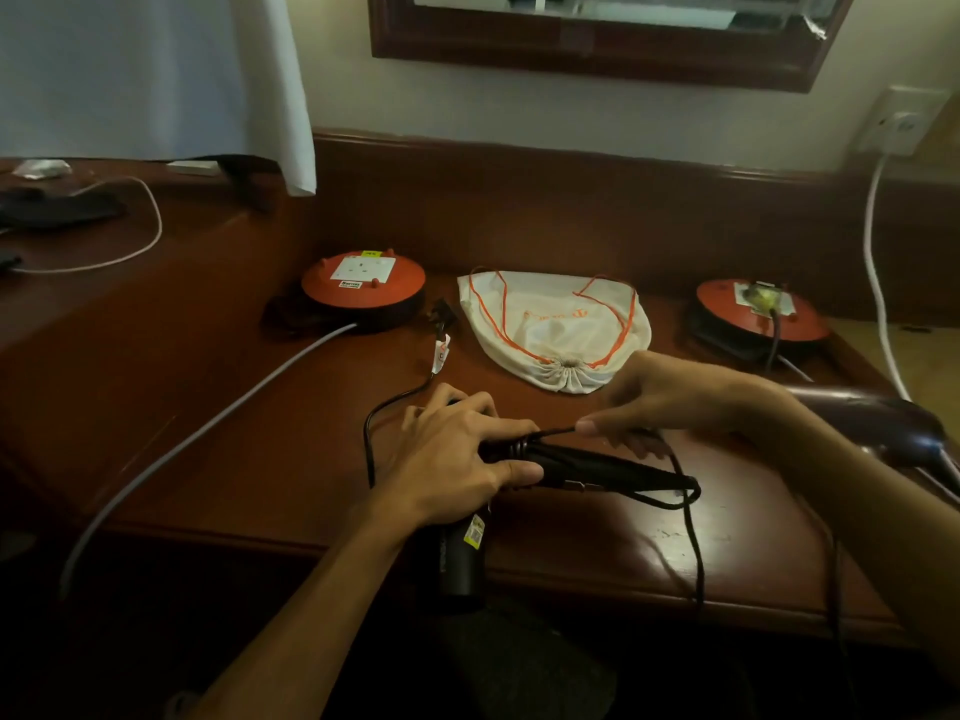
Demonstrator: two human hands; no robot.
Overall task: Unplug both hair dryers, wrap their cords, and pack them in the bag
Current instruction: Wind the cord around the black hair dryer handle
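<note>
Your left hand [457,459] gripped the black hair dryer [582,467] at the near bench [234,433] edge; your right hand [660,402] pinched its cord [691,537]. The bag's [556,324] orange lettering was unreadable.

I count two hair dryers: a black dryer [597,467] in my hands and a dark dryer [883,423] at the right. Two orange reels [363,283] [761,317] (one each side), and one bag [556,330].
</note>
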